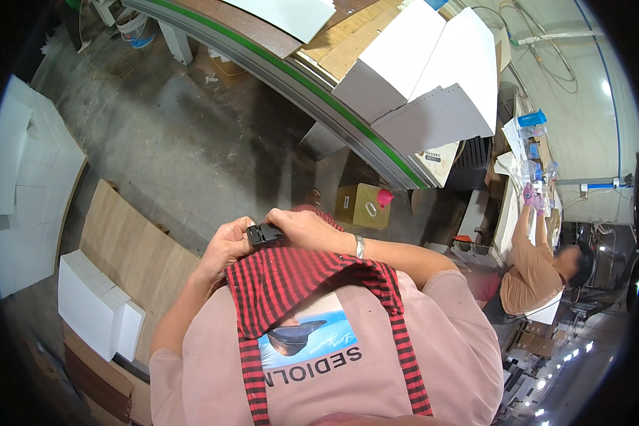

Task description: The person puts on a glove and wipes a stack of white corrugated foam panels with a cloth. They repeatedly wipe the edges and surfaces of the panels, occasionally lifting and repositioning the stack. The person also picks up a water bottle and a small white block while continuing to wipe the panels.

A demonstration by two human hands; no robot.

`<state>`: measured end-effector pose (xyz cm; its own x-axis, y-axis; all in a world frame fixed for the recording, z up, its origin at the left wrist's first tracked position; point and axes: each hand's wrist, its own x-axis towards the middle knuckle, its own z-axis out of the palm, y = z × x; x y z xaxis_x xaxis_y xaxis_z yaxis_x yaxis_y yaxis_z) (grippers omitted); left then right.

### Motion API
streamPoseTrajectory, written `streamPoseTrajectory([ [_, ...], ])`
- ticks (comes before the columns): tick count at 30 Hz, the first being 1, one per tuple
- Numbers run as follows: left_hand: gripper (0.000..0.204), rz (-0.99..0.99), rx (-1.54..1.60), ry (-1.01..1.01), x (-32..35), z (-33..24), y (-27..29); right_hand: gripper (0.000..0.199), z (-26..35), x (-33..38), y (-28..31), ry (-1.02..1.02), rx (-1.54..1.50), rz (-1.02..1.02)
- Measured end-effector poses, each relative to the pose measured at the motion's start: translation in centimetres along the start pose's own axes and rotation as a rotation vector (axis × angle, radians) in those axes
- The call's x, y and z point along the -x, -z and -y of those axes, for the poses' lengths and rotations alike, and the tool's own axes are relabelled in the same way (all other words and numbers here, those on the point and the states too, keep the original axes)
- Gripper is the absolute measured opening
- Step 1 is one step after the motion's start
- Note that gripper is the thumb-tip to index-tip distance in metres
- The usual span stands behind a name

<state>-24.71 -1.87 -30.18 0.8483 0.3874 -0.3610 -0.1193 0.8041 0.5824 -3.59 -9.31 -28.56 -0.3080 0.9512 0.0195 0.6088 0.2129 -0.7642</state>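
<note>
My two hands meet in front of my chest around a small black plastic buckle. My left hand grips its left end with fingers curled. From the right, my right hand closes over the other end; a bracelet shows on that wrist. The buckle lies at the top edge of a red and black striped apron worn over a pink shirt, with apron straps running down my chest. What is beneath the buckle is hidden by the hands.
A wooden board with a stack of white sheets lies at left. A long bench with a green edge carries stacks of white panels. A small yellow-green box stands on the grey floor. Another person works at a table at right.
</note>
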Motion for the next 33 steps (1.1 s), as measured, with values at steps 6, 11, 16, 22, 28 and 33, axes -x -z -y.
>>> streamPoseTrajectory([
  [6, 0.016, 0.017, 0.012, 0.012, -0.2, 0.6, -0.1, 0.018, 0.4, 0.2, -0.1, -0.008, -0.016, 0.008],
  [11, 0.015, -0.084, -0.150, 0.015, -0.2, -0.3, 0.0, 0.029, 0.5, -0.5, -0.6, 0.050, 0.013, -0.067],
  [16, 0.022, -0.436, -1.111, -0.175, 2.9, -2.1, -1.0, 0.035, 0.3, -1.1, -1.0, -0.058, 0.027, -0.109],
  [22, 0.021, -0.312, -1.779, -0.240, 6.6, -1.8, -1.7, 0.033, 1.0, -1.3, -1.2, -0.119, 0.012, -0.170],
  [28, 0.022, -0.296, -1.813, -0.086, 6.2, -1.3, 0.8, 0.035, 1.6, -1.7, -0.9, -0.151, -0.008, -0.195],
  [33, 0.021, -0.259, -1.136, 0.079, 7.2, -3.6, 1.4, 0.033, 1.3, -2.1, -0.9, -0.183, 0.026, -0.146],
])
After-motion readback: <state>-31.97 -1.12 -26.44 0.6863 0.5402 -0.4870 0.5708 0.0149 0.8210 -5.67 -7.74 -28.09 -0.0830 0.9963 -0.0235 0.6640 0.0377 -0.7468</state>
